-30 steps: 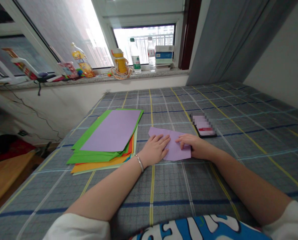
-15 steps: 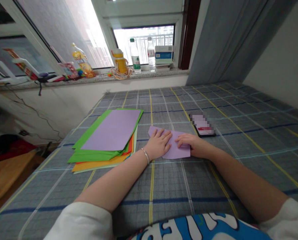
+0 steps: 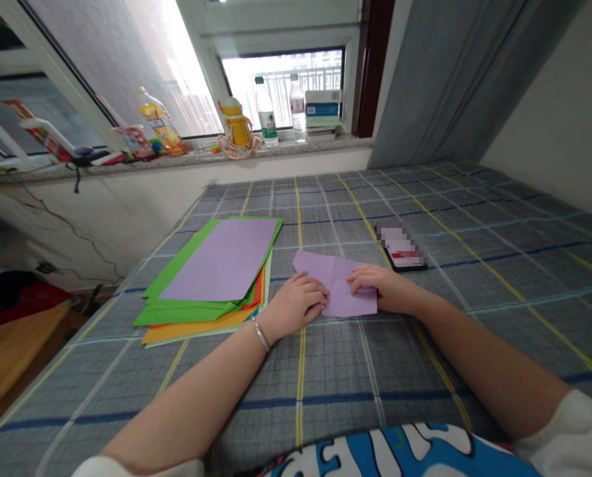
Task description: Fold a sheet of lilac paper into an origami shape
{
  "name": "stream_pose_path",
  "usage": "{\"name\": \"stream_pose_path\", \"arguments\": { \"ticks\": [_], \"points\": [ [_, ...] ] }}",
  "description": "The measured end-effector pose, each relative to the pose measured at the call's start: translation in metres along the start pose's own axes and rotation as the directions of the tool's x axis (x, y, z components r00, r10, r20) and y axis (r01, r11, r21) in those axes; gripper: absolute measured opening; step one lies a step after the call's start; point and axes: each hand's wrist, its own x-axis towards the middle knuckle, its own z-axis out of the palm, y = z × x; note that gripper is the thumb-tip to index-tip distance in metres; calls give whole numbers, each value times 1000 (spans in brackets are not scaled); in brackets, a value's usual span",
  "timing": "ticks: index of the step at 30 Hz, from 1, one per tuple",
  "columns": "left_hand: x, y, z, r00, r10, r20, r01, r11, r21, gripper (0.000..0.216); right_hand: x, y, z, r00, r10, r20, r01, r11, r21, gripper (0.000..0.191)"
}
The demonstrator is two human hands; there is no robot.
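Observation:
A folded sheet of purple paper (image 3: 336, 281) lies on the checked cloth in front of me, a crease running down its middle. My left hand (image 3: 299, 299), with a bracelet at the wrist, is at the paper's lower left edge, fingers bent together over it. At the right end, my right hand (image 3: 381, 286) grips the paper with curled fingers on top; its thumb is hidden. To the left is a stack of coloured paper, with a purple sheet (image 3: 226, 258) on top and green sheets (image 3: 186, 311), orange and yellow ones under it.
A phone (image 3: 402, 248) lies on the cloth beyond my right hand. Along the windowsill stand a yellow cup (image 3: 236, 126), clear bottles (image 3: 266, 112), an orange drink bottle (image 3: 160, 122) and boxes (image 3: 323, 109). The bed's edge drops off at the left.
My left hand has slid left and toward me, from lying flat on the paper's middle to its lower left edge, uncovering the crease. The right hand stays in place.

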Motion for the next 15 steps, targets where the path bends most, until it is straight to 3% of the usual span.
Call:
{"name": "stream_pose_path", "arguments": {
  "ticks": [4, 10, 15],
  "points": [
    [8, -5, 6, 999, -11, -41, 9, 999, -38, 26, 1, -1, -2, 999, -22, 29, 23, 999, -29, 34],
    [13, -4, 12, 997, -80, 12, 78, 990, 120, 43, 4, -2, -1, 998, -63, 15, 62, 995, 83, 17],
    [23, -9, 13, 992, -122, 18, 116, 972, 207, 46, 9, -5, 1, 999, 32, -25, -29, 993, 112, 14]
  ]
}}
